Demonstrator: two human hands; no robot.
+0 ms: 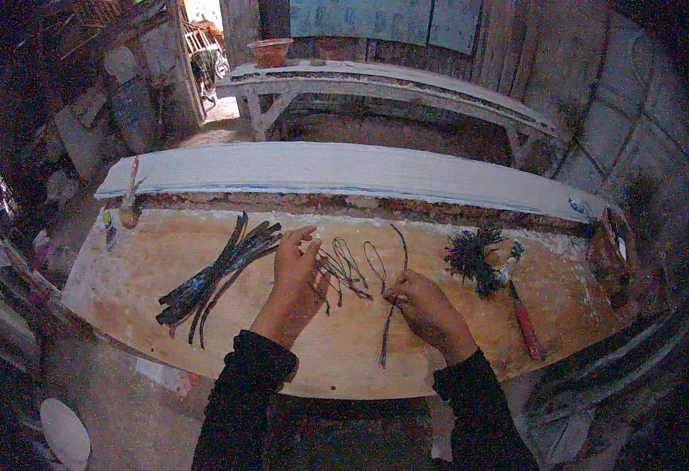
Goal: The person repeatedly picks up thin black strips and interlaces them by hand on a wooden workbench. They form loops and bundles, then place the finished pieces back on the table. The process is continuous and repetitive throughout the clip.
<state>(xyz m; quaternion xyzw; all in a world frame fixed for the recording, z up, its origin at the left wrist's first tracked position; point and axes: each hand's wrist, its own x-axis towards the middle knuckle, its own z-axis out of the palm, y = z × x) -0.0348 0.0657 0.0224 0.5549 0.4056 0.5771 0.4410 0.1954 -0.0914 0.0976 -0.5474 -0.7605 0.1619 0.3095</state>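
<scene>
My right hand (423, 308) is closed in a pinch on a thin dark strip (386, 337), which runs up past the fingers and hangs down below them. A thin loop (374, 259) stands out beside that pinch. My left hand (293, 275) is held over the board with its fingers bent but apart. Close to its fingertips lie several thin looped cords (346, 265), partly behind the hand. To its left rests a bundle of flat dark strips (217, 275), loosely crossed. Right of my right hand lies a bushy dark bunch of short pieces (474, 257).
A red-handled tool (523, 318) lies on the wooden board (337, 369). Behind runs a long white-topped ledge (344, 169). A brush-like stick (131, 196) stands at left, and a brownish container (615, 247) at right. A reddish bowl (271, 53) sits on the back bench (391, 81).
</scene>
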